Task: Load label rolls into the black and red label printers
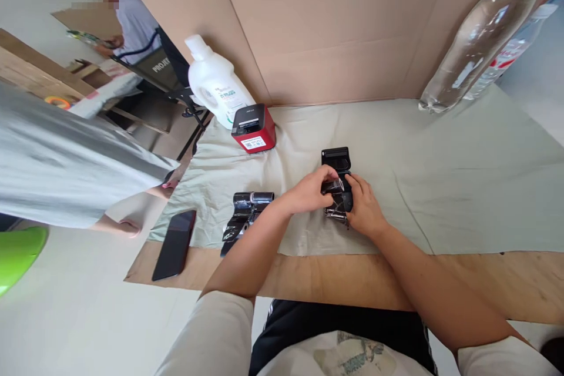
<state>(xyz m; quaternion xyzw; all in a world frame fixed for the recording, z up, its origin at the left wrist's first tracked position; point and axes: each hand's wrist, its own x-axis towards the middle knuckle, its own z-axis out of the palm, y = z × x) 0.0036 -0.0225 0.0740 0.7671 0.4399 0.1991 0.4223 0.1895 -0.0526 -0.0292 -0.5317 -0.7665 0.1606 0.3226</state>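
Hands: left hand (308, 191) and right hand (363, 205) both pinch shiny film (335, 197) at black printer (337, 161); red printer (254, 128), detergent bottle (215, 85), phone (175, 245), wrapped roll (244, 214) lie left.

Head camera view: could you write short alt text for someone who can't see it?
Two bare hands, left hand and right hand, grip a small black device wrapped in clear film on a pale green cloth. Nearby sit a red-and-black printer, white bottle, black phone and a cardboard backdrop.
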